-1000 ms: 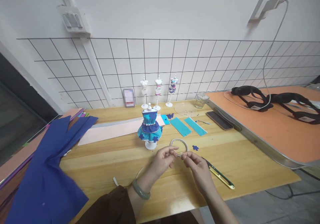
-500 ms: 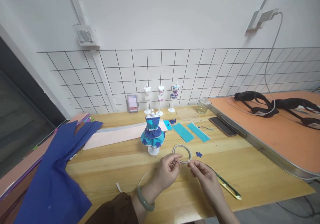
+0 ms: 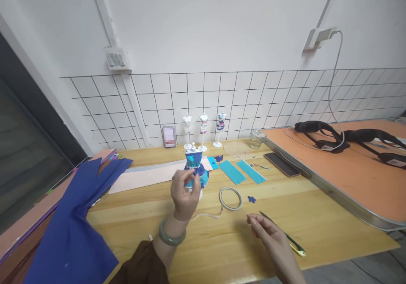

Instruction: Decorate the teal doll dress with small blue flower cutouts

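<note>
My left hand (image 3: pixel 185 195), with a green bangle (image 3: pixel 172 233) at the wrist, is raised in front of the small dress form (image 3: pixel 194 161) in a blue and turquoise dress. Its thumb and index finger are drawn together; whatever lies between them is too small to make out. My right hand (image 3: pixel 266 233) hovers over the table, fingertips pressed together, with any held item hidden. Between the hands and the form lies a ring of tape (image 3: pixel 231 198), a thin strip (image 3: pixel 209 215) beside it. A dark blue fabric flower (image 3: pixel 251 199) rests right of the ring.
Green and yellow scissors (image 3: pixel 296 248) lie by my right hand. Turquoise pieces (image 3: pixel 232 172), a phone (image 3: pixel 281 164) and a glass jar (image 3: pixel 257 139) sit further back. Blue fabric (image 3: pixel 72 220) covers the left side. Three small forms (image 3: pixel 203 125) stand near the wall.
My left hand has moved left and up, away from the ring, and now partly covers the dressed form. My right hand has shifted slightly right and down. The view has tilted a little upward.
</note>
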`<state>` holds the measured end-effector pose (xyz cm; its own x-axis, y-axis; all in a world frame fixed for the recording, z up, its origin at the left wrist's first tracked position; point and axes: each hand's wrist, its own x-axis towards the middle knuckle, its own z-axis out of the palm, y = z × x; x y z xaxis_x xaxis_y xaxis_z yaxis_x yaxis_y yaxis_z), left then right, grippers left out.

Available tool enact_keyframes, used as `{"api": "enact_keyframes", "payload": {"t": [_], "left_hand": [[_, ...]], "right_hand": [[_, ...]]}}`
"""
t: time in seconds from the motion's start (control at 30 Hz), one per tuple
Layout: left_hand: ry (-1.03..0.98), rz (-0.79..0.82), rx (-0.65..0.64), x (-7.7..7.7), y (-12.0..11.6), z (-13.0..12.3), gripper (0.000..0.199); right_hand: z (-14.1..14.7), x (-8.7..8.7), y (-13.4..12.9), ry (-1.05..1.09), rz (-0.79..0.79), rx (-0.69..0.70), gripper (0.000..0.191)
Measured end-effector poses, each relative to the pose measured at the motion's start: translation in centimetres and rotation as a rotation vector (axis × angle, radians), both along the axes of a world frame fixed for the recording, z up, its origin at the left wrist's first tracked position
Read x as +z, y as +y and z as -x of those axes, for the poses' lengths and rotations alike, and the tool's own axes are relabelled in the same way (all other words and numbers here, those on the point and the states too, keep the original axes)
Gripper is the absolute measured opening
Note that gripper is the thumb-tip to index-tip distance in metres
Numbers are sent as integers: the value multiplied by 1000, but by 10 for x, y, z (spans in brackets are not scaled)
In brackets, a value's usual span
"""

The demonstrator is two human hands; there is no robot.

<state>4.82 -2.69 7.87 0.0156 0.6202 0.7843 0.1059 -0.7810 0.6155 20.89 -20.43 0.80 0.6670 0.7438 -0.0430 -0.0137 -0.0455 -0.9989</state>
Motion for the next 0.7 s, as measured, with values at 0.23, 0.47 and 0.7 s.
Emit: {"api": "enact_keyframes", "payload": {"t": [0.23, 0.47, 0.7], "left_hand": [[-28, 83, 57, 40, 30, -1, 30], [43, 196, -34, 53, 39, -10, 36], [76, 226, -51, 68, 42, -17, 31]], "right_hand": [[7, 5, 3, 16, -14, 10, 33], [13, 15, 4, 23, -35, 9, 32], [15, 17, 7, 5, -31, 12, 35]]}}
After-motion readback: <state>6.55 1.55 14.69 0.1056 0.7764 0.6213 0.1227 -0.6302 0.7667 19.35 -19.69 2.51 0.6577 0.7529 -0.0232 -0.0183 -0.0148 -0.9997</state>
